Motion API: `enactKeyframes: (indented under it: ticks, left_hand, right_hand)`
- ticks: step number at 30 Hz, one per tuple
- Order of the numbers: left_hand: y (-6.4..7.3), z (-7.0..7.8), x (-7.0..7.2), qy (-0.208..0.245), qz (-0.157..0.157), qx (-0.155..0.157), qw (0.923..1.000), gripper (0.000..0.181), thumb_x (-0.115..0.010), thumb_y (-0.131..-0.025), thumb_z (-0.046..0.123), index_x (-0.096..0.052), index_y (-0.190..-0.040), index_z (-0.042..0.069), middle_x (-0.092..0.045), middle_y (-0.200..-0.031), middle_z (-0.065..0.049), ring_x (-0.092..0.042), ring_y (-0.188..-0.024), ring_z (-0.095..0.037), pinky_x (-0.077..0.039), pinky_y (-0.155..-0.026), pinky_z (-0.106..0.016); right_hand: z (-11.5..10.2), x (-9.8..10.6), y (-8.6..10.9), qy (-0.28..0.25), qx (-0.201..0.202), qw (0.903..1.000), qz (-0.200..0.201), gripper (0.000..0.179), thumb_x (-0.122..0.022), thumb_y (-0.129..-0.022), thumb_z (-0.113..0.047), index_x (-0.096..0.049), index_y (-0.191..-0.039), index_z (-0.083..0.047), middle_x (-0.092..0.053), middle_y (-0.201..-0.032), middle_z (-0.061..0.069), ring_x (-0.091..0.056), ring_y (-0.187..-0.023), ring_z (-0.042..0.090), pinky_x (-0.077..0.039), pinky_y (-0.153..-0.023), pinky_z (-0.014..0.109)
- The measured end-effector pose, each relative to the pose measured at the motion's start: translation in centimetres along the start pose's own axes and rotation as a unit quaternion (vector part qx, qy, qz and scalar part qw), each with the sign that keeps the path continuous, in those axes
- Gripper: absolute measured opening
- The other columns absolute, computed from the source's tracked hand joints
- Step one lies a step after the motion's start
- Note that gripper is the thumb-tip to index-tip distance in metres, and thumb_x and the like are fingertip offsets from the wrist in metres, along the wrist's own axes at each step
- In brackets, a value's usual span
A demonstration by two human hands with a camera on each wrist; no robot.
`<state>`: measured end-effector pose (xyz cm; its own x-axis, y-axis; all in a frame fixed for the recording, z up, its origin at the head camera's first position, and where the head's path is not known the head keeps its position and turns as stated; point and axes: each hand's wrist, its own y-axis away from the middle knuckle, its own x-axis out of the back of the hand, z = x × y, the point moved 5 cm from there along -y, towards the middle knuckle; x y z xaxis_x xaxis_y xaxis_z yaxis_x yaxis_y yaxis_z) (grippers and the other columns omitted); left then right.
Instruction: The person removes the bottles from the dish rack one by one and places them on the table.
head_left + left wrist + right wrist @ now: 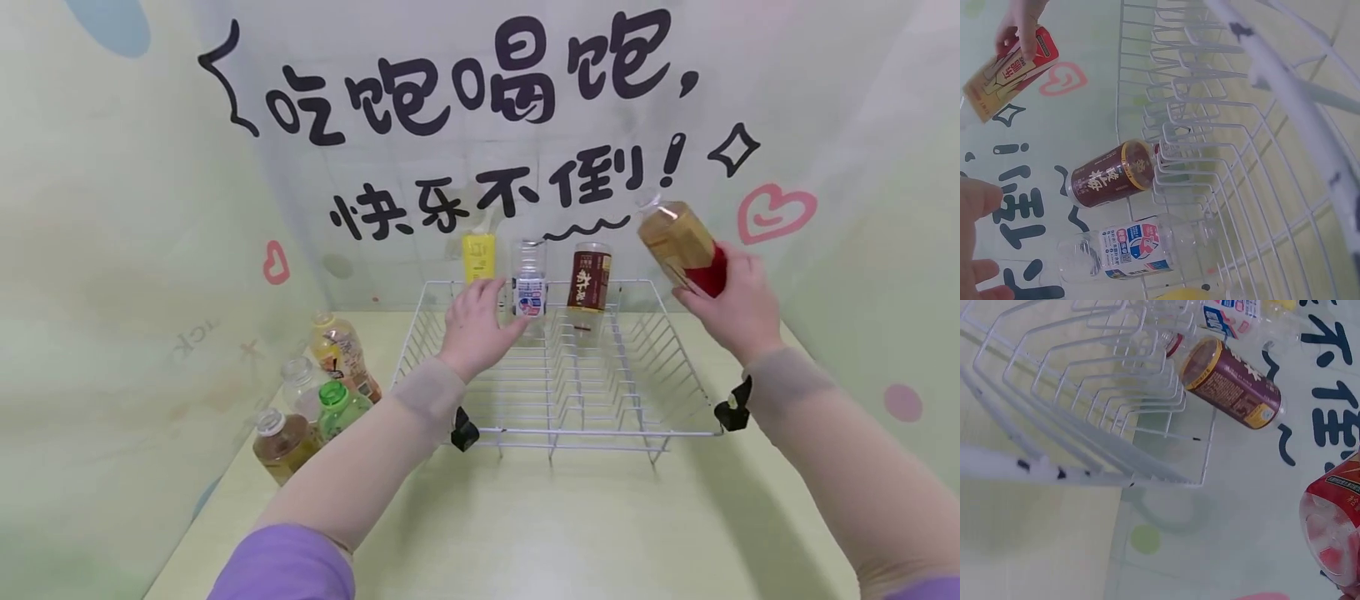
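My right hand (738, 308) grips a plastic bottle (678, 242) with a tan and red label, raised above the right back of a white wire rack (600, 433). It tilts, neck to the upper left; its clear base (1329, 534) shows in the right wrist view. My left hand (477, 329) is over the rack's left part with nothing in its fingers. Near it, a clear bottle (530, 292) with a white-blue label stands neck down at the rack's back, between a yellow-labelled bottle (478, 257) and a brown-labelled bottle (589, 279).
Left of the rack stand several bottles: an orange-tinted one (341, 346), a clear one (300, 385), a green one (341, 408) and a brownish one (283, 442). The table (585, 533) is pale. Printed cloth (450, 42) hangs behind and at both sides.
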<state>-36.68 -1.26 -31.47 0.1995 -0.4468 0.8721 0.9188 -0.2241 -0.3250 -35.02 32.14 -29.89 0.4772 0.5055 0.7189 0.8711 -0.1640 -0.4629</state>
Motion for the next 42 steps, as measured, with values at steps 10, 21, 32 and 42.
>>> enactKeyframes:
  ticks: [10,21,32,42]
  left_hand:
    - [-0.2,-0.9,-0.5,0.009,-0.026,0.021,0.9994,0.066,-0.046,-0.077,0.058,-0.035,-0.129,0.019,-0.032,-0.129,-0.005,-0.032,-0.113,-0.026,-0.024,-0.093,-0.044]
    - [-0.3,-2.0,-0.9,0.027,-0.066,0.038,0.9968,0.064,-0.045,-0.077,0.058,-0.038,-0.128,0.019,-0.034,-0.129,-0.004,-0.032,-0.113,-0.025,-0.029,-0.09,-0.043]
    - [-0.3,-2.6,-1.5,0.036,-0.097,0.057,0.993,0.055,-0.05,-0.079,0.046,-0.04,-0.127,0.02,-0.036,-0.126,-0.002,-0.032,-0.112,-0.023,-0.031,-0.088,-0.043]
    - [-0.3,-2.6,-1.6,0.031,-0.11,0.064,0.9915,0.055,-0.051,-0.079,0.046,-0.04,-0.126,0.021,-0.038,-0.124,-0.002,-0.034,-0.109,-0.022,-0.033,-0.087,-0.044]
  right_hand:
    - [6.4,-0.7,1.4,-0.07,-0.126,0.9895,-0.009,0.076,-0.056,-0.07,-0.056,-0.037,-0.126,-0.007,-0.048,-0.111,0.015,-0.038,-0.102,0.032,-0.029,-0.08,0.048]
    - [10.9,-4.8,4.3,-0.228,-0.239,0.9359,-0.122,0.101,-0.063,-0.07,-0.048,-0.001,-0.134,-0.002,-0.02,-0.133,0.023,-0.025,-0.116,0.036,-0.026,-0.091,0.052]
    - [13.1,-8.0,6.0,-0.185,-0.247,0.9316,-0.193,0.108,-0.064,-0.068,-0.051,0.003,-0.132,0.004,-0.018,-0.131,0.031,-0.023,-0.116,0.043,-0.02,-0.091,0.056]
    - [13.5,-8.9,6.7,-0.181,-0.267,0.9203,-0.222,0.113,-0.063,-0.065,-0.055,0.008,-0.132,0.002,-0.014,-0.132,0.032,-0.021,-0.117,0.044,-0.02,-0.091,0.057]
